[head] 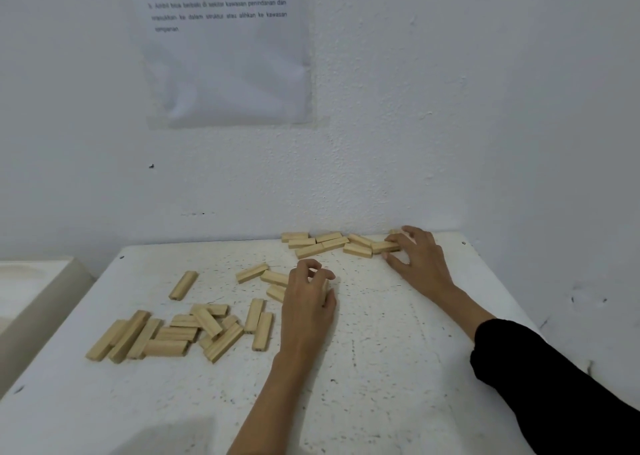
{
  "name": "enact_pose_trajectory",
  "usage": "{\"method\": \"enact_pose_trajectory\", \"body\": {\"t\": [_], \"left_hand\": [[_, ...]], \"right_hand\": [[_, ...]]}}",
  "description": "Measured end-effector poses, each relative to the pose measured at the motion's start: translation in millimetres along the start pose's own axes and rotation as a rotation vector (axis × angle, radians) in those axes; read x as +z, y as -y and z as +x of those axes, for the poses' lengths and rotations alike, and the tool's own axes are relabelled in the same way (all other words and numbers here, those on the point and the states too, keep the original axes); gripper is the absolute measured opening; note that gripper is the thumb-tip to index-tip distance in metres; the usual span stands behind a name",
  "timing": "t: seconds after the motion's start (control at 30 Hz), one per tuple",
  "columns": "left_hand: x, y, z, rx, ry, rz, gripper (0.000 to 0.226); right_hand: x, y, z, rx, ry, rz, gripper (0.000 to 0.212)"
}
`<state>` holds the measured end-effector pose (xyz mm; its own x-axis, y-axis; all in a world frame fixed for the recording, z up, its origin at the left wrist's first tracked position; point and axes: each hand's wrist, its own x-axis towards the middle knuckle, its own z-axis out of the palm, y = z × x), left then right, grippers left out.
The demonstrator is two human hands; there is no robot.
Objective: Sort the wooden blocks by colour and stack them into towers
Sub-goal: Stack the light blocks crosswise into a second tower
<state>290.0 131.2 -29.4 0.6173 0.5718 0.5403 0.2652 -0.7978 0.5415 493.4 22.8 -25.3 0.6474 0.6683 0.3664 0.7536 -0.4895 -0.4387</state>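
Right fingers (pixel 398 237), half-curled, atop block (pixel 381 247)

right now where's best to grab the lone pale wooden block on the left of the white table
Pinch the lone pale wooden block across its two long sides near mid-length, coming from above. It lies flat on the white table, clear of others, so both sides are free.
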Motion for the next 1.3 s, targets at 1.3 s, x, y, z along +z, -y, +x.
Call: {"method": "enact_pose_trajectory", "body": {"t": [1.3], "left_hand": [[-142.5, -18.8, -156.7, -0.284, -0.028, -0.203, 0.015]], "right_hand": [[-57.5, 180.3, -239.4, -0.204, 0.077, -0.116, 0.015]]}}
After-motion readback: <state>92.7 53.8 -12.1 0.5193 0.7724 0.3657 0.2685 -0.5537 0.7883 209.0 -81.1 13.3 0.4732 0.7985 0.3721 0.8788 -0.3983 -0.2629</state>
